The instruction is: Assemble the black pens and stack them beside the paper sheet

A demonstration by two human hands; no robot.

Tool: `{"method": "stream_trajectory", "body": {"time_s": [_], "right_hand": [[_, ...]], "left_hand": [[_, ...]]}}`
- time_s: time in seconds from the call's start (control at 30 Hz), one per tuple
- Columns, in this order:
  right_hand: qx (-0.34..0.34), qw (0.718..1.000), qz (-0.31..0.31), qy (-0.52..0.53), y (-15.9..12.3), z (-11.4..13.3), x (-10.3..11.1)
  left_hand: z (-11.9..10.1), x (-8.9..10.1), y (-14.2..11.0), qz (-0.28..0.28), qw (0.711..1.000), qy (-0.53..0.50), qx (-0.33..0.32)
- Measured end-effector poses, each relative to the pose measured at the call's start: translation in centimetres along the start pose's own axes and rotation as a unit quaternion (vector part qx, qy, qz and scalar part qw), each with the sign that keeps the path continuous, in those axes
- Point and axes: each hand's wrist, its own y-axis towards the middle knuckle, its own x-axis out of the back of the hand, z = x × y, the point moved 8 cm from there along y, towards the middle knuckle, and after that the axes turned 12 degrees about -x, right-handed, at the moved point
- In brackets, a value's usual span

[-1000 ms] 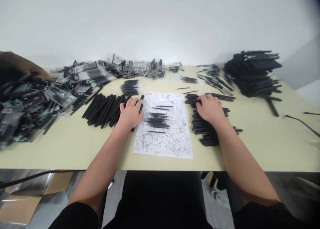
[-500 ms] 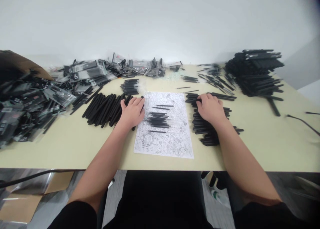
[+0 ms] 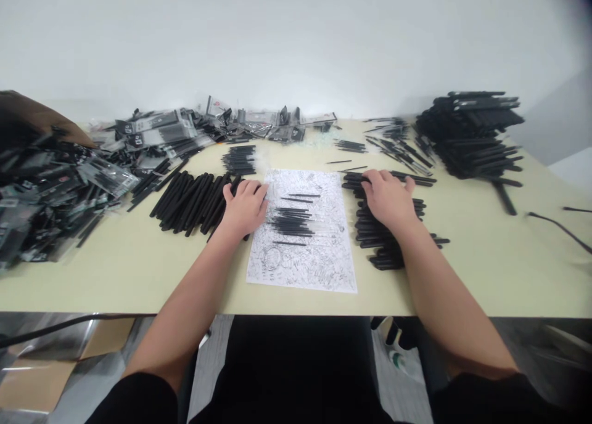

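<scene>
My left hand [image 3: 244, 207] lies palm down, fingers stretched out, on the right end of a row of black pens [image 3: 187, 202] left of a printed sheet [image 3: 305, 257]. My right hand [image 3: 387, 199] rests with fingers apart on a pile of black pens [image 3: 383, 245] right of the sheet. Neither hand visibly grips anything. A small bunch of thin black refills [image 3: 291, 222] lies on the middle of the sheet between the hands.
Packaged pens in clear bags [image 3: 55, 183] are heaped at the left and along the back [image 3: 259, 122]. A tall stack of black pens [image 3: 472, 134] stands at the back right, with loose thin pieces [image 3: 393, 143] beside it. A small bundle [image 3: 239, 159] lies behind the sheet. A cable [image 3: 559, 227] runs at the far right.
Both hands have stayed on their pen piles; the fingers shifted only slightly, and the right hand's fingers have spread a little.
</scene>
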Motion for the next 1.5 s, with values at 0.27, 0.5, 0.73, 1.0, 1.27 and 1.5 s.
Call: {"method": "stream_trajectory", "body": {"time_s": [0.27,0.5,0.73,1.0,1.27,1.5], "right_hand": [[0.201,0.973,-0.044,0.100,-2.5,4.9,2.4],[0.350,0.925,-0.069,0.133,-7.2,10.0,2.3],[0.341,0.924,-0.063,0.163,-7.1,9.9,3.1],[0.319,0.932,-0.111,0.130,-6.1,8.7,3.7],[0.314,0.933,-0.115,0.129,-6.2,9.0,3.5],[0.304,0.935,-0.103,0.150,-6.0,8.8,3.4]], "left_hand": [[-2.4,1.7,-0.2,-0.067,0.995,-0.001,-0.069],[-7.5,2.2,-0.7,-0.127,0.962,-0.043,-0.237],[-7.0,3.1,-0.7,-0.184,0.961,-0.020,-0.207],[-6.0,3.5,-0.7,-0.209,0.964,-0.037,-0.161],[-5.6,3.1,-0.7,-0.195,0.968,-0.064,-0.141],[-5.5,2.8,-0.6,-0.171,0.972,-0.099,-0.125]]}}
